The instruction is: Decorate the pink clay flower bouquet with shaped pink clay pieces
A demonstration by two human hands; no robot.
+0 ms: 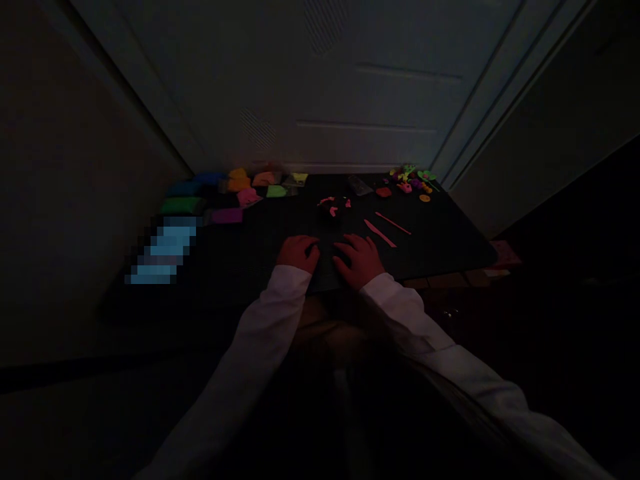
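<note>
Both hands rest on a dark table (240, 253) near its front edge, in dim light. My left hand (299, 254) lies with fingers slightly curled and apart, holding nothing. Beside it, my right hand (359, 260) has its fingers spread, also with nothing in it. Just beyond them sits a small dark object with pink pieces (332, 207) on it; its kind is too dark to make out. Right of that lie a pink plastic knife (380, 234) and a thin pink stick-like tool (393, 223), both close to my right hand but apart from it.
Coloured packets line the back left, among them a green one (181, 205), a purple one (227, 216) and an orange one (239, 184). A pixelated lit screen (165, 250) lies at the left. Small colourful shaped pieces (405, 187) cluster at the back right. A white panelled door (350, 100) stands behind.
</note>
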